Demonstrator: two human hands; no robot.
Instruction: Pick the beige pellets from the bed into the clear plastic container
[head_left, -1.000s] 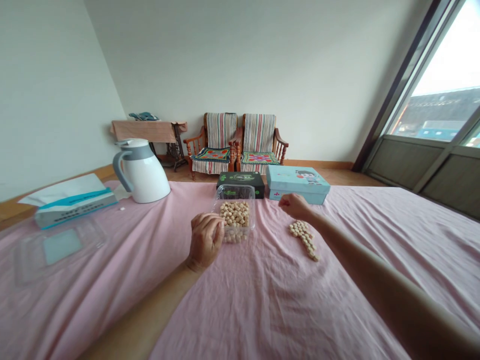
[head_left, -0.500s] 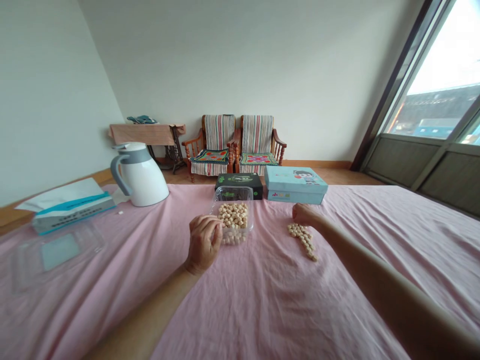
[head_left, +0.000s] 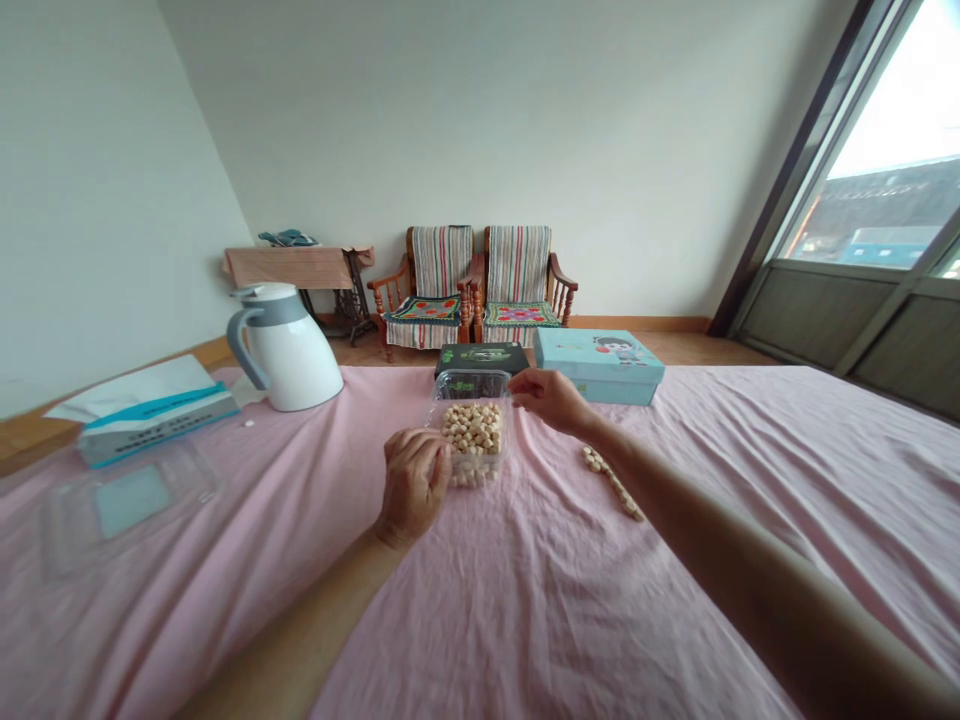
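Note:
A clear plastic container [head_left: 504, 455] holds many small pale, roundish pieces [head_left: 472, 428] that look like nuts or puffed snacks. My left hand [head_left: 414, 480] is closed on its near left side. At its upper right rim is my right hand [head_left: 551, 398], fingers bent loosely with a slight gap at the thumb and nothing visible in them. More such pieces lie in a shape on the cloth [head_left: 622, 495], partly hidden behind my right forearm.
A pink cloth [head_left: 510, 600] covers the table. Beyond the container sit a black box [head_left: 480, 358] and a light blue box [head_left: 600, 368]. To the left are a white jug [head_left: 296, 362], a tissue pack [head_left: 157, 425] and a clear plastic lid [head_left: 180, 495]. Two chairs [head_left: 442, 270] stand behind.
My right hand has moved left from above the laid-out pieces to the container's right rim. My left hand stays on the container. The view has shifted slightly.

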